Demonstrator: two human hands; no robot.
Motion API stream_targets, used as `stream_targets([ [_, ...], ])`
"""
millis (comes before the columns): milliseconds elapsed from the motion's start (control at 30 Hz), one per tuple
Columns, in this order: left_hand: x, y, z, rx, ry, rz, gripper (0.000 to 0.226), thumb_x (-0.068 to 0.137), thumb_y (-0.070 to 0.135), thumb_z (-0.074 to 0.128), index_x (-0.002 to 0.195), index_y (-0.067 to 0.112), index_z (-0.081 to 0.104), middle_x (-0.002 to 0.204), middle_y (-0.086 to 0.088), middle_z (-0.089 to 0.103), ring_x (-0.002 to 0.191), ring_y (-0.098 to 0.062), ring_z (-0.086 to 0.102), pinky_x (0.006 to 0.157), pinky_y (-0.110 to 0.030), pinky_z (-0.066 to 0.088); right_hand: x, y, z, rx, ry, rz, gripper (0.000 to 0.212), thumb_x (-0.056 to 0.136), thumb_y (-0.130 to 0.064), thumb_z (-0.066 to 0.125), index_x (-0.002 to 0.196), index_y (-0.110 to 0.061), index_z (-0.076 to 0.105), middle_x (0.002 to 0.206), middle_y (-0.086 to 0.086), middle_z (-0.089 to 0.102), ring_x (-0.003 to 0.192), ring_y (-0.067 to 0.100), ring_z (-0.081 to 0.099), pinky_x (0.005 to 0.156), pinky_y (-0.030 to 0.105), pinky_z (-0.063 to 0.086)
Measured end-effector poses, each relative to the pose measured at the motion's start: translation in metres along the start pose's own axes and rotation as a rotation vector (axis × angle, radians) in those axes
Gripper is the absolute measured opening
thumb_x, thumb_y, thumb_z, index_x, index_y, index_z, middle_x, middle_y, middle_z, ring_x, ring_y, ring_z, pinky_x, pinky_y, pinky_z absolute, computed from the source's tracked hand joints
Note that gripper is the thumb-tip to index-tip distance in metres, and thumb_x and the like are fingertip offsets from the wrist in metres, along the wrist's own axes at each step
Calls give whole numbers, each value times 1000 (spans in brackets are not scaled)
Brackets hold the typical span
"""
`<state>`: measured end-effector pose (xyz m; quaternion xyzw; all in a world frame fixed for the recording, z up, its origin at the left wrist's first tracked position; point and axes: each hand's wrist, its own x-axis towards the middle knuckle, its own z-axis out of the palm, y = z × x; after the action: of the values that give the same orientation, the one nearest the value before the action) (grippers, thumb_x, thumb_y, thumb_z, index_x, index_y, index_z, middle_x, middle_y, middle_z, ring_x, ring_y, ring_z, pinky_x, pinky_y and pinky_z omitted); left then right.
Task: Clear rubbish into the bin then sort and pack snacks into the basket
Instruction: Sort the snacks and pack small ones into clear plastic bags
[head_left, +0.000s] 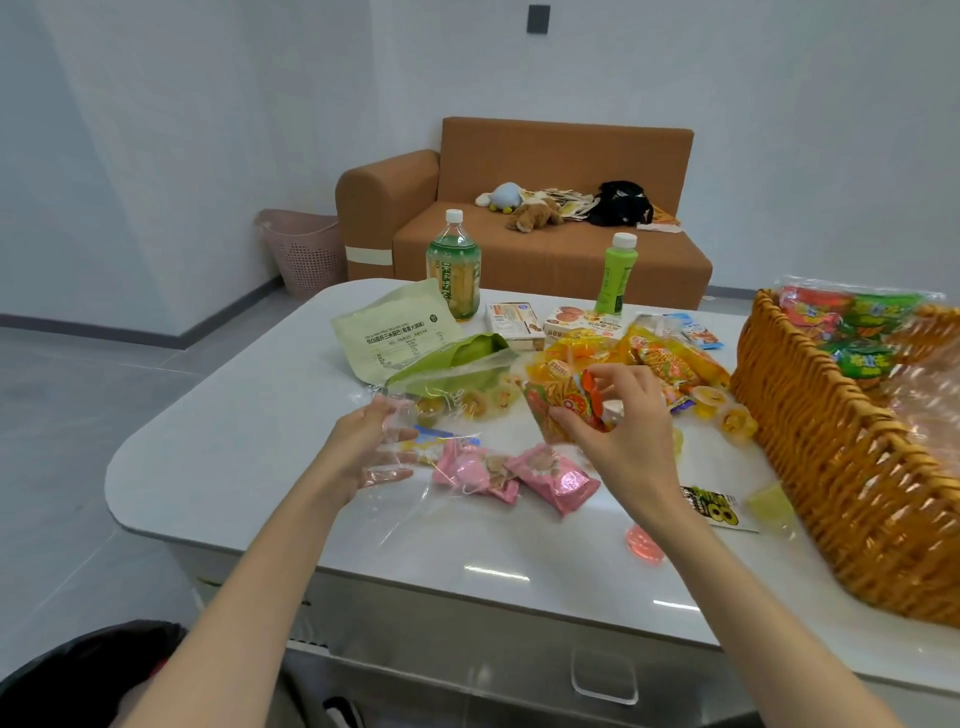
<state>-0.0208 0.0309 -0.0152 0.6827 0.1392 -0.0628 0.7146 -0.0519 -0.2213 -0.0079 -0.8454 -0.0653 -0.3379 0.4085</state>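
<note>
My left hand (366, 447) grips a clear plastic bag (415, 483) that lies crumpled on the white table (218, 467). My right hand (623, 426) pinches an orange-red snack packet (563, 410) just above the table. Two pink wrapped snacks (514, 473) lie between my hands. Behind them sit yellow jelly cups (478, 402), a green pouch (452, 364) and more orange snack packets (670, 358). The wicker basket (831, 467) stands at the right, holding red and green packets (852, 322).
Two green bottles (453, 265) (615, 275) stand at the table's far edge beside small boxes (514, 322). A pink laundry basket (306, 249) stands by an orange sofa (519, 208). A black bin bag (88, 670) shows at the lower left. Loose jelly cups (644, 543) lie near the wicker basket.
</note>
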Motion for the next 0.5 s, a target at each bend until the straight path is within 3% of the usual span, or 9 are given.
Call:
stream_targets([
  [100,0,0,3,-24,37,9,32,103,38,37,87,23,60,90,-9,66,53,-20,66,52,-32,57,1,-5,3,19,-15,-94,44,72,-39,78,107,-20,60,100,-8,57,88,-1,52,67,10,46],
  [167,1,0,3,-32,54,11,32,103,37,38,86,22,60,91,-9,65,62,-24,64,55,-33,57,2,-8,4,102,-54,-39,43,70,-33,82,104,-23,59,97,-11,62,89,4,57,70,15,50],
  [233,2,1,4,-23,52,26,31,103,37,38,92,20,62,94,-9,66,67,-24,63,59,-33,57,6,-12,2,241,-141,102,42,69,-27,84,101,-27,57,94,-13,64,86,2,60,70,14,50],
  [333,3,1,8,18,-6,84,33,102,40,37,104,22,63,97,-5,69,76,-22,65,67,-33,59,8,-14,-1,447,-423,401,34,76,-18,79,102,-19,57,96,3,70,78,7,66,63,18,53],
  [433,-1,-1,16,53,-73,132,33,102,44,34,104,29,63,104,-4,68,87,-23,66,73,-33,59,6,-7,8,614,-589,741,37,84,-11,71,115,-2,53,109,19,69,92,25,70,82,42,58],
  [500,-3,-3,21,79,-101,173,34,103,44,31,104,33,63,104,-1,67,92,-22,64,70,-29,59,6,-7,14,744,-585,882,28,90,-7,63,114,3,54,110,23,66,92,27,69,87,46,56],
])
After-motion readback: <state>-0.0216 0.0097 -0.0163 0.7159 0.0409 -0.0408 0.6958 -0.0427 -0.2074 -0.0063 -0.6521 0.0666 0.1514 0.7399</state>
